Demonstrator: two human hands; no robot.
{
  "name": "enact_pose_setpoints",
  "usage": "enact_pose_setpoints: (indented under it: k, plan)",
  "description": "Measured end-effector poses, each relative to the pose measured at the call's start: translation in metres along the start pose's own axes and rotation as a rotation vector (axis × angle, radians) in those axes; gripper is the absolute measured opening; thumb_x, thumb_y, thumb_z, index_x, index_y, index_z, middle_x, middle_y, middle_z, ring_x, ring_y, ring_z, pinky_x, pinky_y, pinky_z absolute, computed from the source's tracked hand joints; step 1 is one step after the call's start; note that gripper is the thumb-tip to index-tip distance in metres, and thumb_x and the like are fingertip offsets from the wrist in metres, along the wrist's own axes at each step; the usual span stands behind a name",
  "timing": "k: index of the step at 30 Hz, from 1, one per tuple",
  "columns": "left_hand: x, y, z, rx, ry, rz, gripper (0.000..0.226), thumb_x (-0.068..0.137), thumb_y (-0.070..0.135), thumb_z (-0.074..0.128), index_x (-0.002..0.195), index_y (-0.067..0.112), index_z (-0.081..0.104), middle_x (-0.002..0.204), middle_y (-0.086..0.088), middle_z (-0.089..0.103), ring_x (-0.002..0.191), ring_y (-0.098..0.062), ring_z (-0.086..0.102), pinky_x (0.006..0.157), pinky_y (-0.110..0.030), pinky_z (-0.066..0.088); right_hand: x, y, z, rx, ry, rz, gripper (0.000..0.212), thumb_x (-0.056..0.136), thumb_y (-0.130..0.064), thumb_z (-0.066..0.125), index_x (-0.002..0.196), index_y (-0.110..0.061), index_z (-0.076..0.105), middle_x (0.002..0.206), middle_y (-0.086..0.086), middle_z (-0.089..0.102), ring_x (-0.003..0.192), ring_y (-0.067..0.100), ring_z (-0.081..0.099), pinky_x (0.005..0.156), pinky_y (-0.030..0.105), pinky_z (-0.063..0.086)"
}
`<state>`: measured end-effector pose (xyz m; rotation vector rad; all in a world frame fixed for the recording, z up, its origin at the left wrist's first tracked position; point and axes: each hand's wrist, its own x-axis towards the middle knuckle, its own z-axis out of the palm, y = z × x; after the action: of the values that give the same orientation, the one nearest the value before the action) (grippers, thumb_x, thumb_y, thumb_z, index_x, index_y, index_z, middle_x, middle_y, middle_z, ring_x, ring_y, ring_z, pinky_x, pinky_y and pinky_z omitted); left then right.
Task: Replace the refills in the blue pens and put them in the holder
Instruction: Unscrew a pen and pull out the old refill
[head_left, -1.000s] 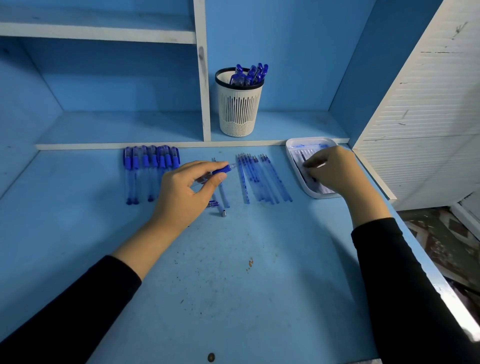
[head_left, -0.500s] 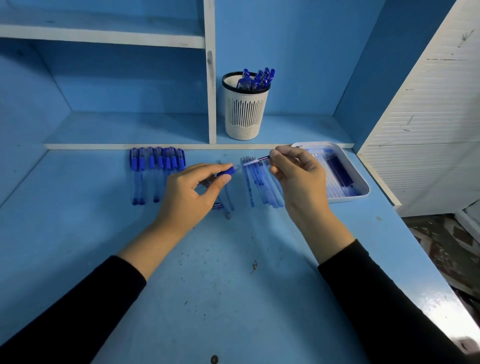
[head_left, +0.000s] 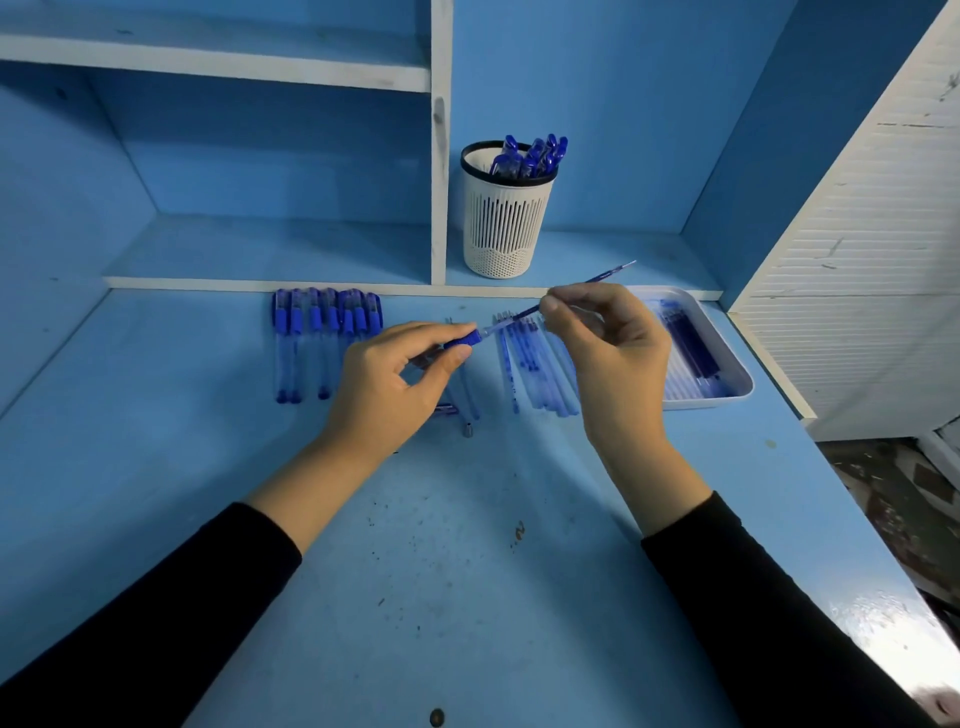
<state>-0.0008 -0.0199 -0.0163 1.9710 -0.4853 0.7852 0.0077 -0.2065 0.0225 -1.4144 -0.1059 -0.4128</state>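
My left hand (head_left: 395, 384) pinches an open blue pen barrel (head_left: 464, 340) by its grip, just above the desk. My right hand (head_left: 608, 348) pinches a thin dark-blue refill (head_left: 597, 278), whose lower end sits at the barrel's clear mouth. A row of capped blue pens (head_left: 327, 332) lies to the left. Loose refills (head_left: 535, 364) lie between my hands on the desk. A white tray (head_left: 727, 358) at the right holds dark refills. The white slotted holder (head_left: 506, 223) on the low shelf contains several blue pens.
A small metal pen tip (head_left: 468, 429) and another pen part (head_left: 447, 410) lie by my left hand. A white shelf divider (head_left: 440, 156) stands left of the holder. A white slatted panel (head_left: 872, 260) borders the desk at right. Desk edge drops off lower right.
My right hand left the tray with a refill, carried it left to the barrel in my left hand, and now the refill's end meets the barrel's mouth.
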Motion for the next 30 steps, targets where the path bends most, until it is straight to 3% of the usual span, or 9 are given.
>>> enact_pose_setpoints:
  k: [4, 7, 11, 15, 18, 21, 25, 30]
  plan:
    - [0.000, 0.003, -0.001, -0.004, -0.003, 0.025, 0.021, 0.087, 0.007, 0.071, 0.107, 0.003, 0.073, 0.099, 0.000, 0.073, 0.080, -0.016, 0.068, 0.076, -0.028, 0.057, -0.012, 0.002, 0.008, -0.111, -0.210, -0.085, 0.013, 0.091, 0.003, 0.060, 0.098, -0.003, 0.069, 0.088, 0.008, 0.072, 0.084, 0.016, 0.069, 0.083, 0.028, 0.054]
    - [-0.001, 0.001, -0.004, -0.003, -0.011, 0.022, 0.020, 0.088, 0.006, 0.071, 0.107, 0.003, 0.074, 0.099, -0.002, 0.074, 0.081, -0.016, 0.068, 0.075, -0.027, 0.056, -0.015, 0.005, 0.010, -0.181, -0.200, -0.148, 0.012, 0.094, 0.000, 0.056, 0.102, -0.005, 0.064, 0.090, 0.010, 0.070, 0.087, 0.017, 0.070, 0.085, 0.033, 0.054]
    - [-0.003, 0.001, -0.009, 0.015, 0.001, 0.045, 0.021, 0.087, 0.008, 0.072, 0.107, 0.004, 0.074, 0.099, 0.001, 0.072, 0.079, -0.014, 0.068, 0.075, -0.022, 0.055, -0.013, 0.006, 0.010, -0.208, -0.100, -0.179, 0.012, 0.085, -0.001, 0.069, 0.092, -0.008, 0.064, 0.090, 0.010, 0.064, 0.082, 0.016, 0.063, 0.079, 0.026, 0.051]
    - [-0.003, 0.000, -0.012, 0.018, -0.005, 0.027, 0.021, 0.086, 0.008, 0.073, 0.106, 0.004, 0.074, 0.099, -0.001, 0.074, 0.079, -0.018, 0.070, 0.076, -0.026, 0.057, -0.014, 0.009, 0.008, -0.279, -0.211, -0.242, 0.015, 0.088, 0.005, 0.061, 0.096, -0.004, 0.069, 0.094, 0.009, 0.064, 0.085, 0.010, 0.063, 0.081, 0.024, 0.050]
    - [-0.004, 0.001, -0.014, 0.004, -0.010, 0.001, 0.022, 0.085, 0.010, 0.073, 0.106, 0.004, 0.074, 0.100, -0.002, 0.074, 0.083, -0.018, 0.071, 0.078, -0.031, 0.058, -0.016, 0.009, 0.009, -0.239, -0.291, -0.182, 0.013, 0.092, -0.001, 0.056, 0.101, -0.005, 0.064, 0.091, 0.006, 0.067, 0.084, 0.014, 0.069, 0.081, 0.033, 0.054]
    - [-0.005, 0.004, -0.018, 0.000, -0.012, 0.001, 0.023, 0.084, 0.010, 0.074, 0.106, 0.004, 0.074, 0.101, 0.002, 0.073, 0.086, -0.011, 0.070, 0.081, -0.023, 0.056, -0.018, 0.008, 0.010, -0.243, -0.311, -0.165, 0.008, 0.091, -0.004, 0.061, 0.094, -0.011, 0.063, 0.087, 0.005, 0.068, 0.083, 0.020, 0.069, 0.080, 0.038, 0.055]
    - [-0.008, 0.005, -0.021, -0.002, -0.049, -0.008, 0.021, 0.083, 0.009, 0.075, 0.104, 0.006, 0.075, 0.100, 0.008, 0.071, 0.090, -0.002, 0.069, 0.083, -0.014, 0.053, -0.022, 0.007, 0.011, -0.294, -0.379, -0.165, 0.012, 0.086, -0.003, 0.069, 0.091, -0.013, 0.070, 0.088, 0.003, 0.070, 0.083, 0.015, 0.066, 0.080, 0.022, 0.051]
    - [-0.012, 0.002, -0.031, -0.010, -0.061, -0.055, 0.021, 0.086, 0.011, 0.074, 0.107, 0.010, 0.074, 0.102, 0.003, 0.073, 0.091, -0.006, 0.070, 0.084, -0.021, 0.055, -0.026, 0.002, 0.007, -0.160, -0.373, 0.087, 0.018, 0.088, -0.008, 0.069, 0.104, -0.013, 0.070, 0.092, 0.001, 0.073, 0.083, 0.008, 0.067, 0.079, 0.016, 0.049]
